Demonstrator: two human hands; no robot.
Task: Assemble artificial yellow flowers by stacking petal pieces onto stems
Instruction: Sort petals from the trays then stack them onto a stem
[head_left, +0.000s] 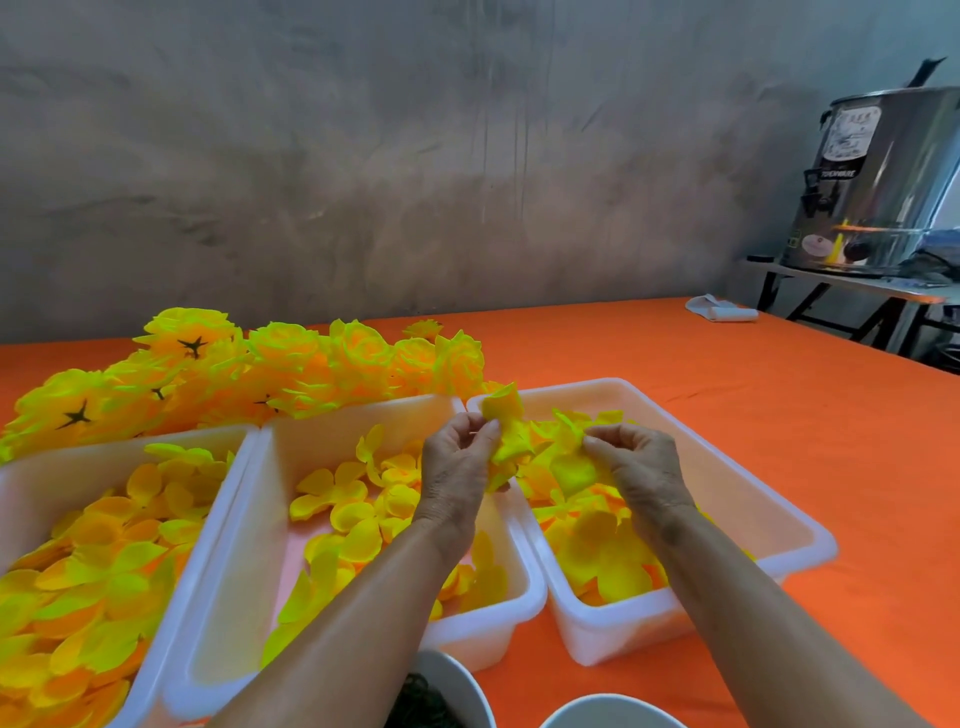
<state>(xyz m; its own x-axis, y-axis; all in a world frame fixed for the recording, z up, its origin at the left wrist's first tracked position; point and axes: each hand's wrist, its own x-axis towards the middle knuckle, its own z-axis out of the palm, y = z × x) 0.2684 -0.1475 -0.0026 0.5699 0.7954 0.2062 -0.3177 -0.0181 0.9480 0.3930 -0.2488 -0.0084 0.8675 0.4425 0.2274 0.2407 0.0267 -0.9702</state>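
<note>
Orange tablecloth (675, 374) carrying three white bins (769, 499) of yellow petals (602, 551); urn (878, 176) label unreadable; I'm watching left hand (457, 467) pinching half-built flower (506, 431), right hand (636, 467) pinching petal piece (566, 465)

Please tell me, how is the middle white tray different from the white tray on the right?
1. The middle tray shows much bare floor between its scattered petal pieces; the right tray has its petals heaped toward its left side.
2. The left hand, gripping a half-built flower, hangs over the middle tray's right wall; the right hand pinches a petal piece inside the right tray.

Both are white, rectangular and hold yellow petals.
</note>
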